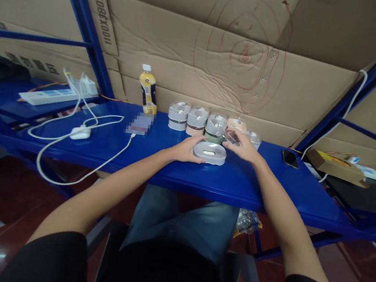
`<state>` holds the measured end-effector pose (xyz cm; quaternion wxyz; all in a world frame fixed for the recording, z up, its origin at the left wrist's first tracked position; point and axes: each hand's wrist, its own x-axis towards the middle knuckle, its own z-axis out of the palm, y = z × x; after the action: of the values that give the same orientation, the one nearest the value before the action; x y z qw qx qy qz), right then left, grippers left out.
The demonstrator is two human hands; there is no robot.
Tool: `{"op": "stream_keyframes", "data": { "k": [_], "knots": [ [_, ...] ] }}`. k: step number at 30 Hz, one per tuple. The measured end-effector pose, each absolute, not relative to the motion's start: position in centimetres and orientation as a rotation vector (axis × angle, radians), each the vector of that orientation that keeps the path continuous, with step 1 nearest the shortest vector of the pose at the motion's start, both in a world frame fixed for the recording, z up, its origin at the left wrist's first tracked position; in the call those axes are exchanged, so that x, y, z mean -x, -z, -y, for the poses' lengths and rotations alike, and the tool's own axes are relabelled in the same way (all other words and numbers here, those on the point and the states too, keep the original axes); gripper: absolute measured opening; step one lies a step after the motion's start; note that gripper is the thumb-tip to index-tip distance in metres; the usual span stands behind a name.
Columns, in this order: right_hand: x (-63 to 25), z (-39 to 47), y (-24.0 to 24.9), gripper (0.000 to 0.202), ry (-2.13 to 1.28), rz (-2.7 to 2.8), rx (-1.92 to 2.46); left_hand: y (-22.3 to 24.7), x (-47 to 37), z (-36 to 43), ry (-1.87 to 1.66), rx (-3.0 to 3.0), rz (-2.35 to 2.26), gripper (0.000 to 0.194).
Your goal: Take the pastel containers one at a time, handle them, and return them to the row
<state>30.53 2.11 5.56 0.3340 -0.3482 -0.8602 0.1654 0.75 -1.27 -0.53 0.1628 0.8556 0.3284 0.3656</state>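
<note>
My left hand [188, 149] is closed around the left end of a grey oval container [211, 156], which has a pale slot-like mark on top and rests near the front of the blue table. Just behind and to the right, my right hand [244, 147] curls its thumb and fingers around a see-through plastic piece [233, 137]; its exact kind is unclear. Behind both hands stands a row of similar small containers under clear plastic: grey stacks [179, 116], one with a green base [213, 137], a peach-topped one [237, 123] and a grey one [253, 139] at the right end.
A yellow drink bottle [149, 92] stands at the back left, near a blurred-out device [141, 123] on a white cable. A charger [80, 133] and power strip [58, 96] lie further left. At right are a black phone [290, 158] and an open cardboard box [337, 167].
</note>
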Motion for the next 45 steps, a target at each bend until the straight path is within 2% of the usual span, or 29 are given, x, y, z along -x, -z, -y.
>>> {"op": "stream_keyframes", "data": {
  "k": [2, 4, 11, 18, 23, 27, 31, 36, 40, 45],
  "knots": [
    [-32.0, -2.8, -5.8, 0.068, -0.431, 2.211, 1.007, 0.2, -1.0, 1.9, -0.993, -2.514, -0.951, 0.063],
    [-33.0, -3.5, -5.6, 0.068, -0.429, 2.179, 1.09, -0.1, -1.3, 2.4, -0.958, -2.545, -0.952, 0.051],
    [-33.6, -4.4, -5.0, 0.068, -0.436, 2.191, 1.123, -0.6, -0.5, 1.9, -1.07, -2.446, -1.02, 0.048],
    [-34.8, -4.5, -5.6, 0.074, -0.563, 2.387, 1.25, -1.6, 3.6, 0.8, -1.126, -2.263, -1.286, 0.041],
    [-35.0, -4.6, -5.5, 0.071, -0.607, 2.471, 1.31, -1.3, 5.4, 0.8, -1.052, -2.265, -1.347, 0.049],
    [-35.1, -4.6, -5.5, 0.075, -0.596, 2.379, 1.283, -1.6, 4.3, 1.8, -1.131, -2.252, -1.278, 0.059],
    [-34.3, -3.9, -5.7, 0.073, -0.568, 2.232, 1.032, -1.6, 1.6, 2.9, -1.183, -2.284, -1.126, 0.082],
    [-30.9, -2.5, -5.4, 0.082, -0.506, 2.349, 0.762, -0.6, -0.8, 2.6, -1.149, -2.328, -1.028, 0.103],
    [-28.2, -1.8, -4.7, 0.087, -0.422, 2.458, 0.677, 0.0, -1.2, 2.1, -1.14, -2.309, -0.995, 0.112],
    [-26.9, -1.5, -4.5, 0.084, -0.41, 2.521, 0.622, -0.1, -1.5, 2.2, -1.102, -2.316, -0.995, 0.119]
  ]
}}
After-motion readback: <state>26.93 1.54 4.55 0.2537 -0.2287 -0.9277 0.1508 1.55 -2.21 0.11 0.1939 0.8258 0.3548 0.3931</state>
